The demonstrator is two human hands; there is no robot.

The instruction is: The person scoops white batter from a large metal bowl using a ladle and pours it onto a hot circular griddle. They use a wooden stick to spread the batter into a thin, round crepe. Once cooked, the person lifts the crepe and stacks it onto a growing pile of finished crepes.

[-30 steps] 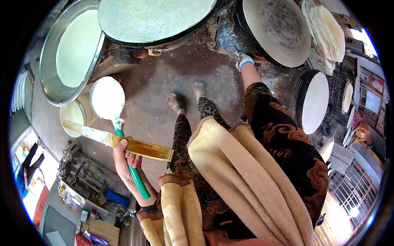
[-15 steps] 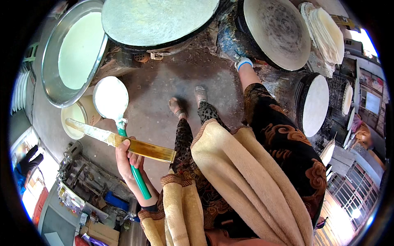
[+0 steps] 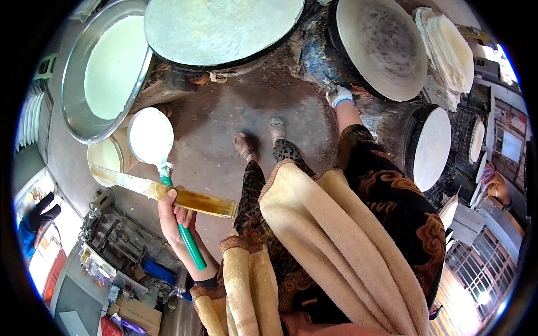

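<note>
My left hand (image 3: pixel 175 210) is closed around two tools at once. One is a ladle with a green handle (image 3: pixel 192 247) and a round bowl (image 3: pixel 150 135) coated white. Crossing it is a flat wooden spreader (image 3: pixel 196 201), its far half smeared with pale batter. At the blue, stained side of a stove (image 3: pixel 317 59), below a round griddle (image 3: pixel 383 47), is my right hand (image 3: pixel 340 96) in a white glove with a blue cuff. Its fingers look closed by a small fitting; what they grip is too small to make out.
A metal basin (image 3: pixel 71 92) of white batter stands far left, above a pale bucket (image 3: pixel 105 158). A large griddle (image 3: pixel 224 28) bears a pale layer. Right are a white-topped griddle (image 3: pixel 431 148) and stacked thin sheets (image 3: pixel 448 53). Machinery (image 3: pixel 120 235) sits lower left.
My right hand has moved slightly down and toward me along the stove's side. My left hand keeps the ladle and spreader almost still. The whole view has shifted slightly.
</note>
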